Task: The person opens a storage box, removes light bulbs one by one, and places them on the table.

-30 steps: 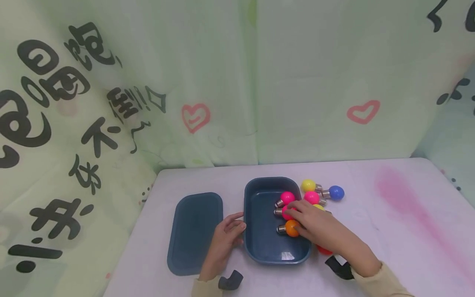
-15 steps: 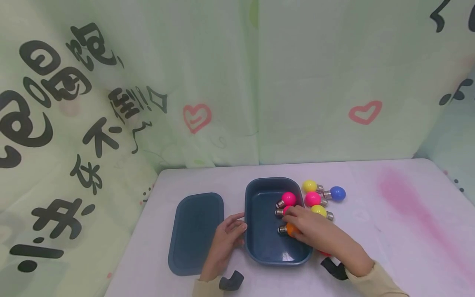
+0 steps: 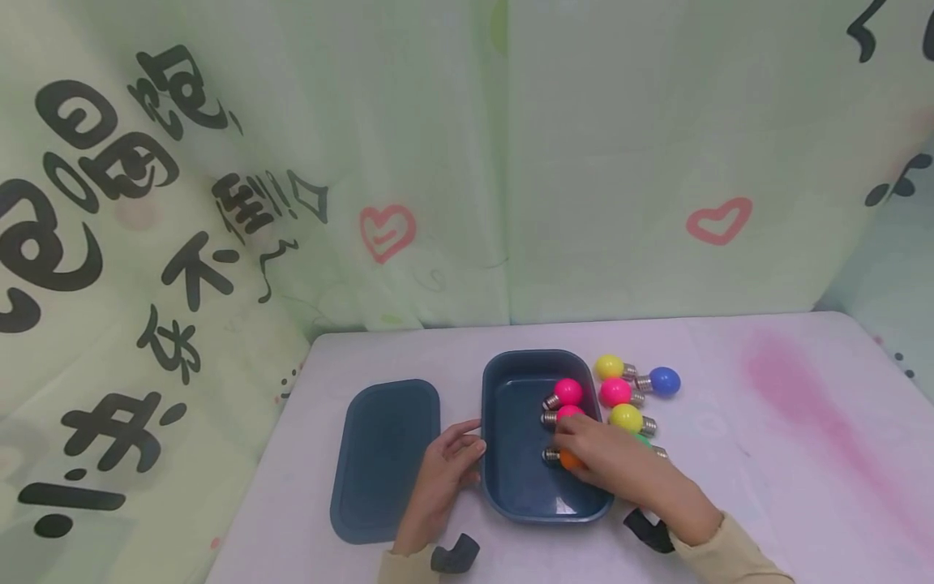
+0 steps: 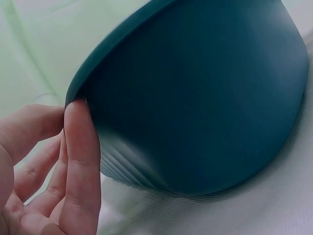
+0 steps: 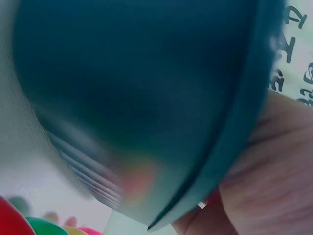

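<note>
In the head view, a dark blue box point(image 3: 514, 478) holds two pink light bulbs, one farther back point(image 3: 568, 392) and one point(image 3: 567, 413) partly covered by my fingers. My right hand point(image 3: 616, 458) reaches over the box's right rim and grips an orange light bulb point(image 3: 568, 460) lying inside, its metal base pointing left. My left hand point(image 3: 447, 466) pinches the box's left rim. The left wrist view shows a fingertip point(image 4: 78, 110) tucked under that rim. In the right wrist view the box wall point(image 5: 137, 88) hides most of the right fingers.
Several bulbs lie right of the box: two yellow point(image 3: 608, 367) point(image 3: 625, 418), a pink point(image 3: 615, 392), a blue point(image 3: 664, 380) and a partly hidden green point(image 3: 643, 440). A red bulb point(image 5: 13, 220) shows in the right wrist view. A flat dark blue lid point(image 3: 383, 462) lies left.
My right hand has shifted slightly left and toward me, closing further over the orange bulb. The green bulb now shows behind it, while the red one is covered. My left hand stays put.
</note>
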Available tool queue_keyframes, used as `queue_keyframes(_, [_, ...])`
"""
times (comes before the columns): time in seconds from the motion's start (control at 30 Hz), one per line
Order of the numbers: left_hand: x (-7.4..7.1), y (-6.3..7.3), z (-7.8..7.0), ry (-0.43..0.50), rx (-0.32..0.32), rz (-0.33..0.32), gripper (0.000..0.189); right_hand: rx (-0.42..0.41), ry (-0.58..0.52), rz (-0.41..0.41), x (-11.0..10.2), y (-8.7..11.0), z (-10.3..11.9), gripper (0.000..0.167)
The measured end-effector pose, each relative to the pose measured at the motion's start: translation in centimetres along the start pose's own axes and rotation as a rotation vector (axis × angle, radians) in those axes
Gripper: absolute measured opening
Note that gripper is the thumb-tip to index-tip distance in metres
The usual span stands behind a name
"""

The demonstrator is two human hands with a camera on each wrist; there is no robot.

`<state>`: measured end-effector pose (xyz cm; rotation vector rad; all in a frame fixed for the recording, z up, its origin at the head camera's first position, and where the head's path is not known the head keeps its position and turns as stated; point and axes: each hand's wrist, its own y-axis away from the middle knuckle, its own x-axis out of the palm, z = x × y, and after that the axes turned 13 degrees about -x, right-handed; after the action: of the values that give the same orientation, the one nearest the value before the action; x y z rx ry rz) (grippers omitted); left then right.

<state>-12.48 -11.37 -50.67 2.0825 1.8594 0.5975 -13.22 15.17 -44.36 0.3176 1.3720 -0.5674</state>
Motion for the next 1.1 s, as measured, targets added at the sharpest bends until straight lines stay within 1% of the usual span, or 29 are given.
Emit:
queue_keyframes(0.13, [0.0,0.1,0.0,0.003,0.0,0.001,0.047,0.019,-0.006,0.015,0.1,-0.1,0.2,0.036])
queue_keyframes(0.5, [0.0,0.1,0.0,0.005,-0.007,0.007,0.047,0.031,-0.023,0.011,-0.1,-0.1,0.5,0.035])
queue_keyframes(0.6, [0.0,0.0,0.0,0.01,-0.001,0.01,0.047,0.012,-0.032,-0.005,-0.5,-0.1,0.5,0.034])
queue_keyframes(0.8, [-0.2,0.0,-0.1,0.011,0.01,0.012,0.048,-0.015,-0.038,-0.061,-1.9,0.0,0.4,0.037])
queue_keyframes(0.9, [-0.2,0.0,-0.1,0.006,0.014,0.008,0.048,-0.001,-0.029,-0.078,-2.4,0.2,0.3,0.04])
queue_keyframes(1.0, [-0.2,0.0,-0.1,0.01,0.015,0.008,0.047,0.053,-0.053,-0.068,-2.9,0.6,0.4,0.042])
queue_keyframes(1.1, [0.0,0.0,-0.1,0.014,0.011,0.006,0.046,0.088,-0.064,-0.067,-3.4,0.9,0.5,0.04])
